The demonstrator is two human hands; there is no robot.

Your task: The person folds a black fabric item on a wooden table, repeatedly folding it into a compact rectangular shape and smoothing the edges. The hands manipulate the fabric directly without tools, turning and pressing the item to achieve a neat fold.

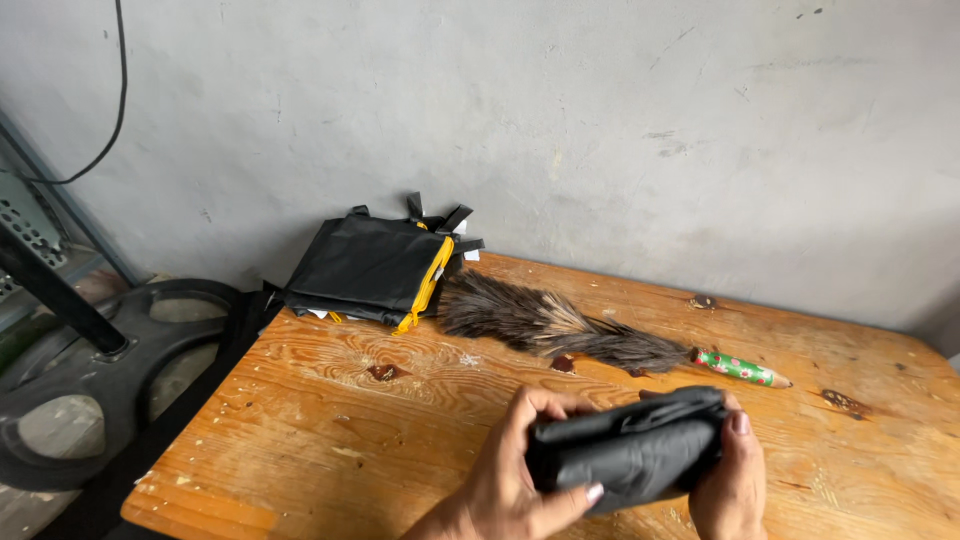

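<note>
Left hand and right hand clamped the ends of a folded black fabric bundle, squeezing it flat just above the worn wooden table. Beyond the grip lay a brown feather duster with green handle; farther left, a stack of black fabric with yellow trim.

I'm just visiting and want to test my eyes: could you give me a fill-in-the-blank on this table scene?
1. Both hands grip a folded ____ fabric bundle.
2. The dark feather duster has a ____ flowered handle.
3. The stack of black folded bags has ____ trim.

Missing: black; green; yellow
</note>
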